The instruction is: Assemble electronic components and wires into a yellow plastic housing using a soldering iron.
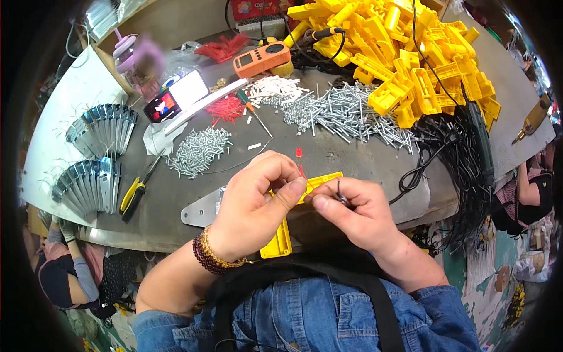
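Note:
My left hand is closed in a pinch, its thumb and forefinger on the thin red wires of a small red LED. The LED sticks up above the fingertips. My right hand pinches a dark wire, and its fingertips meet the red wires close to my left thumb. Whether the wires are joined is too small to tell. Under both hands lies a yellow plastic housing, partly hidden by them. A flat grey metal blade reaches out from beneath my left hand.
Screws, longer bolts and yellow housings lie heaped beyond my hands. Pliers, a screwdriver and a lit phone are nearby. Black cables hang over the right edge; metal blades fan out at left.

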Motion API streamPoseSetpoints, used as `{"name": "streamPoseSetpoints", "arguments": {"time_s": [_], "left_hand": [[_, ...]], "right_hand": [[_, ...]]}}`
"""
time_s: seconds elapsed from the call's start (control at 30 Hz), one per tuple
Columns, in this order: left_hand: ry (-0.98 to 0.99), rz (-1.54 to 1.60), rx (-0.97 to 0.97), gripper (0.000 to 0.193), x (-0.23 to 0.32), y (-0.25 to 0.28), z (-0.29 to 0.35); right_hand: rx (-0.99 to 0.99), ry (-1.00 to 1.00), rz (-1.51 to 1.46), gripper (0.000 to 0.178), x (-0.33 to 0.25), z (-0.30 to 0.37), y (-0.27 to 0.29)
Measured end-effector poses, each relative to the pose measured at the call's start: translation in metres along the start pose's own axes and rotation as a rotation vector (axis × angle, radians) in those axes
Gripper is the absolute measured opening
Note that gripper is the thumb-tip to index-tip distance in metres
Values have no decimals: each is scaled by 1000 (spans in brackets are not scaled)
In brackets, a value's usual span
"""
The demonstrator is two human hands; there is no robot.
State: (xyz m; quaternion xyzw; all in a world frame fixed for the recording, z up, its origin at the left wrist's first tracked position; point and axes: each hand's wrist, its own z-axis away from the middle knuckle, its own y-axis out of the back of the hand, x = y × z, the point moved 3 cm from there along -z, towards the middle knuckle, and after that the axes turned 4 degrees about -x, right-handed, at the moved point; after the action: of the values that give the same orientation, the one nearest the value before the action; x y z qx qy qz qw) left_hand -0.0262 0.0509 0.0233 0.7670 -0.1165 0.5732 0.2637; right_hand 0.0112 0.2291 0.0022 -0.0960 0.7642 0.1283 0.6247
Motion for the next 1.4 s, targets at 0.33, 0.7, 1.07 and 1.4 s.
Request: {"name": "streamPoseSetpoints", "arguments": {"time_s": [0.33, 0.7, 1.07, 1.4], "left_hand": [[-360, -861, 148, 19, 22, 27, 24], [-254, -752, 140, 19, -20, 8, 52], [-134, -856, 55, 14, -4, 14, 34], [-534, -967, 197, 9, 0, 4, 65]], "right_hand": [[72, -83, -284, 13, 9, 16, 12], [125, -106, -104, 14, 17, 11, -2], [156, -94, -38, 14, 16, 13, -7], [-158, 70, 639, 13, 6, 2, -26]]}}
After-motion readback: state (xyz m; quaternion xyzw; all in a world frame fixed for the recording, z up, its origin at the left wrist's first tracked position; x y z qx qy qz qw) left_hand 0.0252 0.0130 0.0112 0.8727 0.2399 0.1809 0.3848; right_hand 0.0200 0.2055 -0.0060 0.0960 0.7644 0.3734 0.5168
